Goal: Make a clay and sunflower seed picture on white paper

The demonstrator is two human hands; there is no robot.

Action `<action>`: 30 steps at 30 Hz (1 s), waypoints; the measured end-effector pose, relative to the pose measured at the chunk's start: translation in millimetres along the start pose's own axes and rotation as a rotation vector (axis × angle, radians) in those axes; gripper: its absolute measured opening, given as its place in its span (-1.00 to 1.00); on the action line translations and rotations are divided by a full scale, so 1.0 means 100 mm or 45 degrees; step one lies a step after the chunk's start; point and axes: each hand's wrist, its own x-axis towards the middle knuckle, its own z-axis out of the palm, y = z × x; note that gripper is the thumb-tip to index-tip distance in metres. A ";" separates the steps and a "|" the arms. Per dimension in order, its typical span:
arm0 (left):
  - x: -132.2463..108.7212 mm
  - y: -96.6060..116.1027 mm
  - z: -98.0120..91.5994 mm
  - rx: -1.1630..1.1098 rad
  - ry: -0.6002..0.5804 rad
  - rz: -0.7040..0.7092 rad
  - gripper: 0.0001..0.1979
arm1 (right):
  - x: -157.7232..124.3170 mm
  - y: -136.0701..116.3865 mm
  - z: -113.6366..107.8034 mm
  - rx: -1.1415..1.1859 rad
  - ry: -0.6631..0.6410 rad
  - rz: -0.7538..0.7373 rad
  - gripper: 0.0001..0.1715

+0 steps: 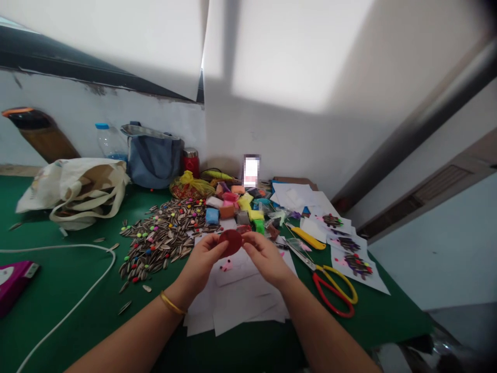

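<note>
A flat, dark red disc of modelling clay point(232, 242) is held up over the papers, between my two hands. My left hand point(204, 261) pinches its left side, thumb in front and fingers behind. The fingertips of my right hand point(267, 258) close on its right edge. Below lie white sheets of paper point(233, 305), the upper one bearing a small pink clay piece point(227, 266) and a drawn outline. Beyond my hands are several small blocks of coloured clay point(227, 211), among them blue, brown and yellow ones.
Striped sunflower seeds point(155, 243) mixed with coloured beads spread on the left. Scissors point(334, 290) and a yellow cutter point(308, 238) lie right, near seed-decorated papers point(359, 267). Bags point(153, 158), a red flask point(191, 163) and a phone-like screen point(251, 171) stand behind. A white cable point(93, 290) crosses the left.
</note>
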 end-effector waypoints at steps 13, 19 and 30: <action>0.03 0.07 0.01 -0.170 0.153 -0.157 -0.59 | -1.50 0.59 -1.68 -1.534 -0.016 0.618 -0.47; 0.04 0.04 0.01 -0.152 0.179 -0.140 -0.63 | -1.35 0.55 -1.61 -1.515 -0.070 0.522 -0.32; 0.03 0.07 -0.03 -0.246 0.118 -0.131 -0.57 | -1.41 0.30 -1.75 -1.320 0.053 0.681 -0.39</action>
